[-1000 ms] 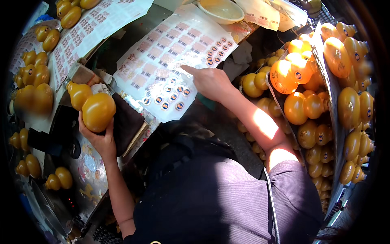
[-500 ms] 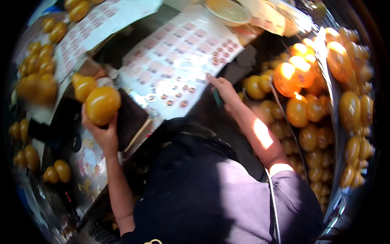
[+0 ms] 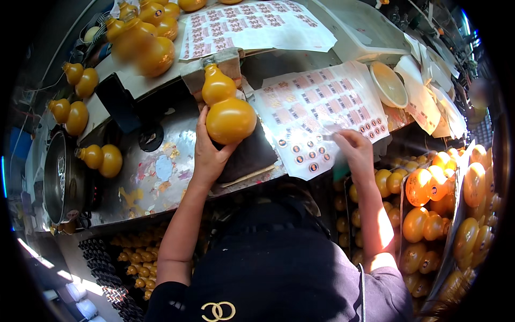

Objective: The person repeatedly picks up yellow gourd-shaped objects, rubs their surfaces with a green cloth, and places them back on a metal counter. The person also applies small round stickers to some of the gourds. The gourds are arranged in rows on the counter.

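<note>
My left hand (image 3: 212,155) is wrapped round a glossy yellow gourd-shaped bottle (image 3: 230,119). The bottle's narrow neck points away from me and rests near a cloth-covered block (image 3: 232,60). Under the hand lies a dark pad (image 3: 249,155) on the worktable. Over the right part of a white sheet of stickers (image 3: 300,121), my right hand (image 3: 355,150) has thumb and forefinger pinched together. A pale, thin bit shows at those fingertips, too blurred to name. Small round dark labels (image 3: 313,167) sit in rows along the sheet's near edge.
A second printed sheet (image 3: 252,24) lies farther back, with more gourd bottles (image 3: 155,53) left of it. A phone on a stand (image 3: 119,102) and a metal pan (image 3: 60,177) are at left. A pale bowl (image 3: 389,85) stands right. Crates of bottles (image 3: 424,222) fill the lower right.
The whole view has shifted, showing more of the table. The bottle has swung from end-on to lying lengthwise in my left hand. My right hand's fingers, stretched out before, are now pinched.
</note>
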The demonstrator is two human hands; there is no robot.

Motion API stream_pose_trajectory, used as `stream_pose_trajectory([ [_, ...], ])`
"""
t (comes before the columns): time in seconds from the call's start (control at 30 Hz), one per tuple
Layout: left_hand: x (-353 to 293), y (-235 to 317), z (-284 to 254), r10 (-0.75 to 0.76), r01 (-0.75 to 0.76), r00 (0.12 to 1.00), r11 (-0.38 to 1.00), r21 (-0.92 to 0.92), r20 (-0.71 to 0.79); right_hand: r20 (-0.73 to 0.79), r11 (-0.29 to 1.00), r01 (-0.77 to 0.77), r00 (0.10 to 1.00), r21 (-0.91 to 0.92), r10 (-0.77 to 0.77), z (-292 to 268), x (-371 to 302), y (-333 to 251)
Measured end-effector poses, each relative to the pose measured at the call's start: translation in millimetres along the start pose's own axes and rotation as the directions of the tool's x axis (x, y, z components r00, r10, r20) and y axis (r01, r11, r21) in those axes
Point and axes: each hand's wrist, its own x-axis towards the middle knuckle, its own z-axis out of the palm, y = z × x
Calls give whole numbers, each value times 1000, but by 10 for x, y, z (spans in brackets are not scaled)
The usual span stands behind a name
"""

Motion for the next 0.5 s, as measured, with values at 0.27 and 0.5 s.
stream_pose_trajectory([
  [0.27, 30, 101, -52, 62, -61, 998, 993, 106, -7, 517, 962, 119, 823, 246, -235, 1131, 151, -863],
  [0.5, 63, 86, -176, -93, 132, 982, 961, -241, 166, 555, 971, 167, 798, 169, -234, 1487, 322, -502],
])
